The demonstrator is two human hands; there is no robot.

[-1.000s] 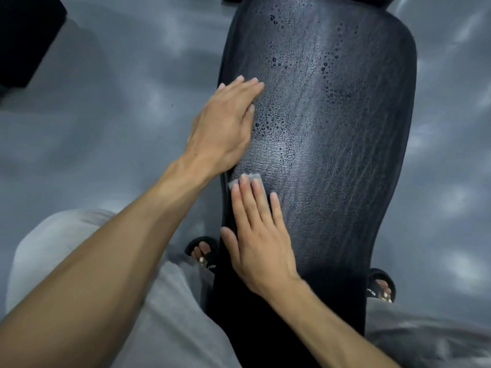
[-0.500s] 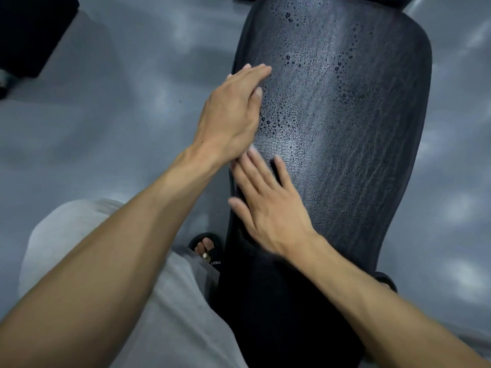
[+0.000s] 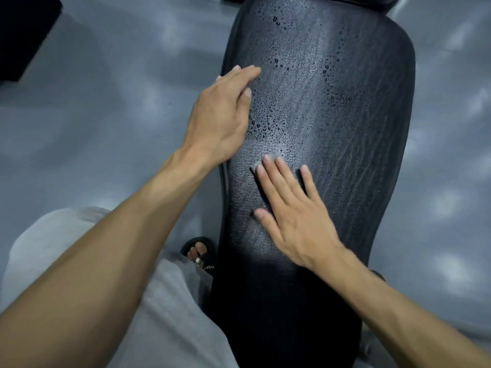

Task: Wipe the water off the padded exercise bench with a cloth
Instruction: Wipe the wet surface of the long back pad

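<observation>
Cloth (image 3: 266,161), grey, is lying flat on the black bench surface (image 3: 345,160) under the right hand (image 3: 289,208), only its edge poking out past the straight fingers (image 3: 268,179) pressing it. Left hand (image 3: 223,115) is resting flat at the bench's left edge, fingers extended, holding nothing. Droplets (image 3: 261,127) are sitting beyond the right fingertips.

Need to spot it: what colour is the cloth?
Grey cloth, peeking out past the right hand's fingers; head view.
</observation>
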